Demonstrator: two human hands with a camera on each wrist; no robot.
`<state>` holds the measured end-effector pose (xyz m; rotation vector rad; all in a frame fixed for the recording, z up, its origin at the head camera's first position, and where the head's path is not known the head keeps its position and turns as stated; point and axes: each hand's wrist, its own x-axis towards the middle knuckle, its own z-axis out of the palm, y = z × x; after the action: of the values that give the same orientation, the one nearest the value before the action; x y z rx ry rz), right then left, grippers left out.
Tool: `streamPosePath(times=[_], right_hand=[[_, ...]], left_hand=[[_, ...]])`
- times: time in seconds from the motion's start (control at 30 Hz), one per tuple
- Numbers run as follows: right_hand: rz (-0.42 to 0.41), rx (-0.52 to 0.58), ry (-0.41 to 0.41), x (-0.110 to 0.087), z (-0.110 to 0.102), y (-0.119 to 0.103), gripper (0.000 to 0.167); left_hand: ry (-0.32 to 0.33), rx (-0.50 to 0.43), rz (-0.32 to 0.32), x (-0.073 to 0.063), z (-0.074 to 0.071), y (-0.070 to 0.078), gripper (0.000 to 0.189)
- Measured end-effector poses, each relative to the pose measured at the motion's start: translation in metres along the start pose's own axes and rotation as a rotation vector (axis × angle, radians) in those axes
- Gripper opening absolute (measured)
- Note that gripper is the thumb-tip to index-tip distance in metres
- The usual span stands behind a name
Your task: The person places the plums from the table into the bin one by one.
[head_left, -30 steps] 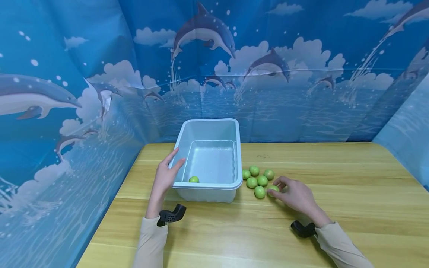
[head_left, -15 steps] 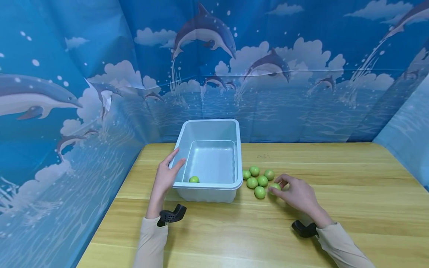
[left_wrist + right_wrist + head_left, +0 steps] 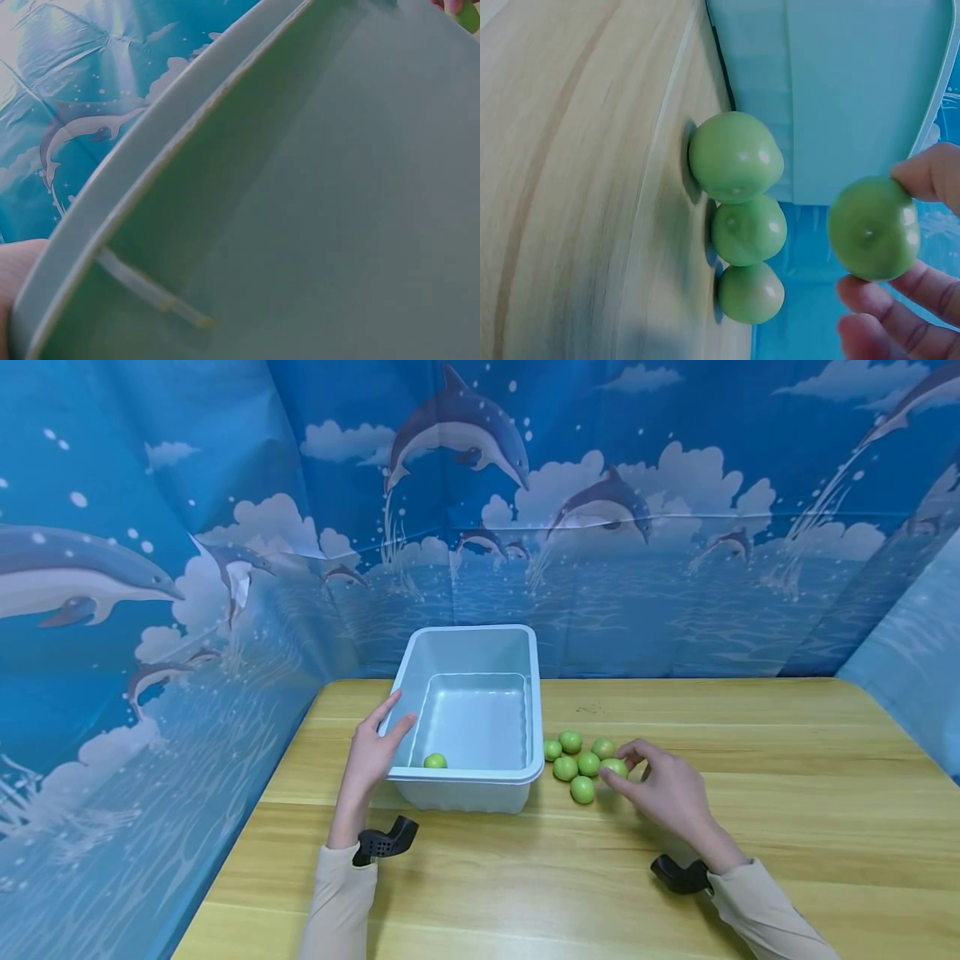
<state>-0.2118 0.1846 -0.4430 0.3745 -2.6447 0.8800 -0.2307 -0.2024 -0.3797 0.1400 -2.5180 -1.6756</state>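
Note:
My right hand pinches a round green fruit, like a small unripe tomato, between thumb and fingertips. In the right wrist view the fruit is raised off the table beside a row of similar fruits. Several more green fruits lie grouped right of a pale blue plastic bin. My left hand grips the bin's left rim, thumb on the inner side. A single green fruit sits inside the bin, by its front wall. The left wrist view is mostly filled by the bin's wall.
Everything stands on a wooden table. Behind it and along the left hangs a blue curtain with printed dolphins. Both wrists carry black camera mounts below the beige sleeves.
My right hand has lifted its green fruit slightly up and away from the table. The left hand and the bin have stayed in place.

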Motion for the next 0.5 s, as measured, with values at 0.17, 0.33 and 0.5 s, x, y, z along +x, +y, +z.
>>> streamPosePath(times=[0.17, 0.33, 0.5], right_hand=[[-0.030, 0.023, 0.079, 0.0001, 0.0003, -0.0028, 0.029], [-0.037, 0.052, 0.141, 0.0009, -0.0012, -0.0069, 0.027], [-0.062, 0.060, 0.193, 0.0017, -0.0022, -0.0089, 0.026]], left_hand=[[-0.001, 0.005, -0.003, -0.0001, -0.0001, -0.0006, 0.058], [-0.002, 0.001, 0.001, 0.0006, -0.0005, -0.0014, 0.057], [-0.002, 0.001, -0.003, 0.0009, -0.0002, -0.0011, 0.057]])
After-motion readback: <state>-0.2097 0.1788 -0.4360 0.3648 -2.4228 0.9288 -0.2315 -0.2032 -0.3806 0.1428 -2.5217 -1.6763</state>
